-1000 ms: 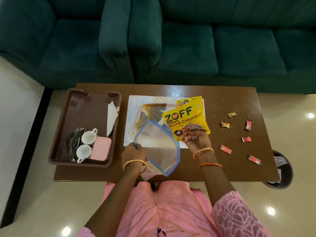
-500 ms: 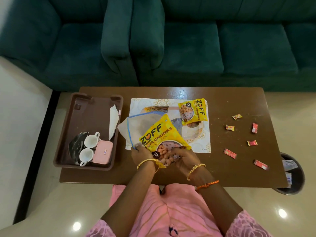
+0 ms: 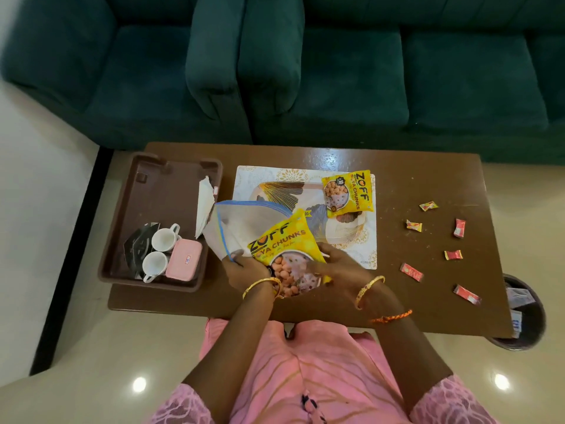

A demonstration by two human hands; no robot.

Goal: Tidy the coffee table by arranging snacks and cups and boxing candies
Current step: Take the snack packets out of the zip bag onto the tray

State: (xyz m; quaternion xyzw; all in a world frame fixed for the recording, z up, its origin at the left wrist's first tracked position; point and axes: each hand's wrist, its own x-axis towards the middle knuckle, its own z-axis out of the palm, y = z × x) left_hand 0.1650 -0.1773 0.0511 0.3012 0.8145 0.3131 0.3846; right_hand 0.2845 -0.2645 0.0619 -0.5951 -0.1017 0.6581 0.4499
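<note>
A clear zip bag with a blue rim (image 3: 244,228) lies on the brown coffee table (image 3: 412,166), its mouth toward me. My left hand (image 3: 244,270) pinches the bag's near edge. My right hand (image 3: 336,267) grips the lower end of a yellow snack packet (image 3: 284,243) whose top end lies against the bag. A second yellow packet (image 3: 348,192) rests on the patterned placemat (image 3: 269,175). Several wrapped candies lie loose on the table's right side, among them one (image 3: 411,272) near my right wrist and one (image 3: 459,228) farther right.
A brown tray (image 3: 146,185) at the left holds two white cups (image 3: 163,238), a pink box (image 3: 183,264), a white napkin (image 3: 204,206) and a dark wrapper. A bin (image 3: 526,316) stands by the table's right corner. A green sofa (image 3: 336,71) runs behind.
My right hand carried the yellow packet from the placemat down to the bag. The bag swung to the left and flatter, and both hands now meet at its near edge.
</note>
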